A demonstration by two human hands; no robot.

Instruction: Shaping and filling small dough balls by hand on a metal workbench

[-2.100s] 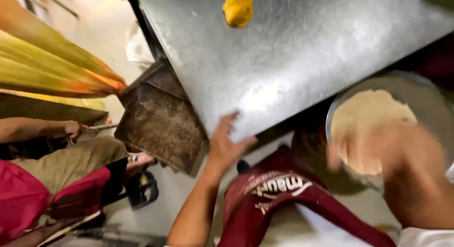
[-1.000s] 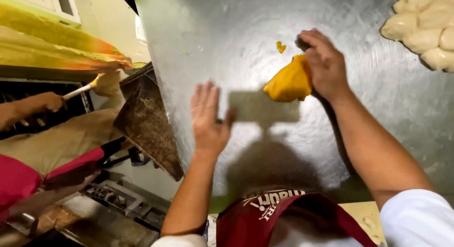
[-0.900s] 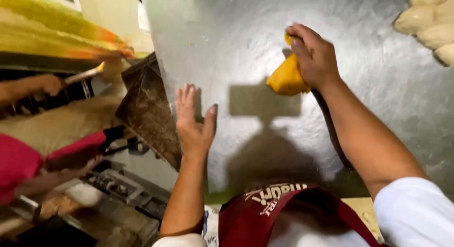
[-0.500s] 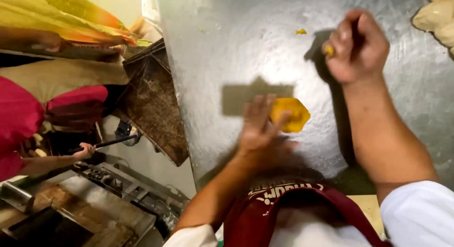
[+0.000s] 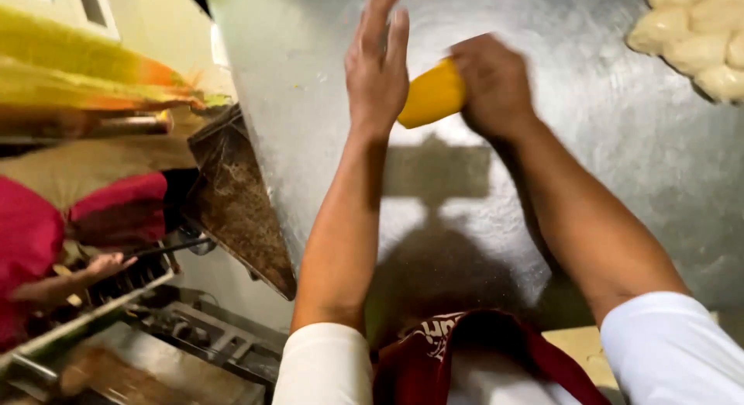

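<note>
The person wears a white short-sleeved shirt; both sleeves end above the elbow, leaving the forearms bare. The left sleeve (image 5: 324, 365) has a rounded, smooth hem, and the right sleeve (image 5: 673, 349) looks wider and looser. A dark red apron (image 5: 473, 357) with white lettering covers the chest between the arms. The left hand (image 5: 377, 68) and right hand (image 5: 496, 83) are bare, without gloves, rings or a watch.

This is a working kitchen, likely a commercial one. A broad steel worktop (image 5: 620, 188) fills the view, with a heap of pale dough balls (image 5: 697, 41) at its far right corner. Left of the worktop sit a blackened tray (image 5: 232, 203) and a gas stove (image 5: 194, 335), tended by another person's hand (image 5: 105, 264).
</note>
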